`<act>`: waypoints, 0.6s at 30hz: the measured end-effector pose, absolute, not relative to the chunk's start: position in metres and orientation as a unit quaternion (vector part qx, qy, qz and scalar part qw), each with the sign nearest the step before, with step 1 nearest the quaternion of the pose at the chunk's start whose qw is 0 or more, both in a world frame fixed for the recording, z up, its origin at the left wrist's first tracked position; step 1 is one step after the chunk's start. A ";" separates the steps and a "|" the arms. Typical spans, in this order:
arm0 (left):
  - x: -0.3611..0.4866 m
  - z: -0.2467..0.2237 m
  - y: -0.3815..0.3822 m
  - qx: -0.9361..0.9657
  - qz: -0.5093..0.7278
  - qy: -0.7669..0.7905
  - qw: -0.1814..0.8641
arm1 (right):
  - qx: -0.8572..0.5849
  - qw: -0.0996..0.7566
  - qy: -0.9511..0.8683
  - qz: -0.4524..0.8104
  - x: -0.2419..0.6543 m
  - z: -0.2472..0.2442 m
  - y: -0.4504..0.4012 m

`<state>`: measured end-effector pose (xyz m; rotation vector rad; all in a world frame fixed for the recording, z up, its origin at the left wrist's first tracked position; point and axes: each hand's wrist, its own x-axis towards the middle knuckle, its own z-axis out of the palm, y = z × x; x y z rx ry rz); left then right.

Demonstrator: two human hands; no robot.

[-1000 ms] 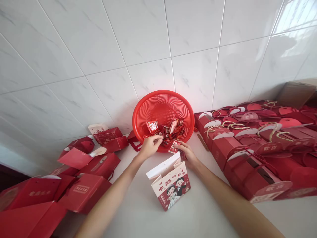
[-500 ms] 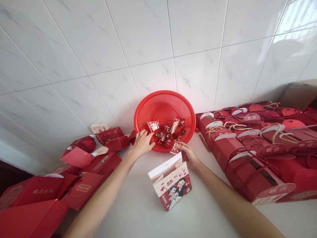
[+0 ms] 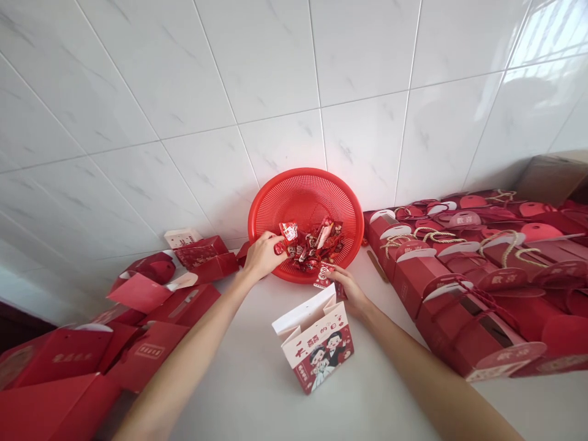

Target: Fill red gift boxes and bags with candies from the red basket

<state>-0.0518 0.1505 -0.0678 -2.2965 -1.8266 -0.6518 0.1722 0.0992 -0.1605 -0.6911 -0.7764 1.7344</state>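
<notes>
A red plastic basket (image 3: 305,184) leans against the wall, with several red-wrapped candies (image 3: 316,245) in its lower part. At its left rim my left hand (image 3: 264,254) pinches a small red-wrapped candy (image 3: 279,247). My right hand (image 3: 348,288) is closed on a flat red packet with white print (image 3: 324,275), just in front of the basket's lower rim. Between my forearms an open-topped paper gift box (image 3: 316,349) stands on the white table, its front printed with a cartoon couple. Neither hand visibly touches the box.
Rows of red gift boxes (image 3: 450,294) with cord handles fill the right side. On the left lies a loose heap of red boxes (image 3: 151,352). A brown cardboard box (image 3: 549,177) sits at the far right, and a tiled wall (image 3: 285,73) rises behind the basket.
My left hand has lifted slightly at the basket's rim and now has a candy between its fingers. The right hand still holds the packet, almost unmoved.
</notes>
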 end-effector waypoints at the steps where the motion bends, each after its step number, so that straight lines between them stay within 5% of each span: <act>1: -0.051 -0.063 0.153 -0.761 -0.245 -0.597 0.069 | -0.291 0.531 -0.324 0.727 0.172 -0.161 0.099; 7: -0.042 -0.039 0.176 -0.760 -0.371 -0.530 0.058 | -0.301 0.529 -0.317 0.728 0.173 -0.163 0.100; 18: -0.041 -0.051 0.185 -0.787 -0.335 -0.518 0.034 | -0.295 0.527 -0.320 0.730 0.173 -0.160 0.099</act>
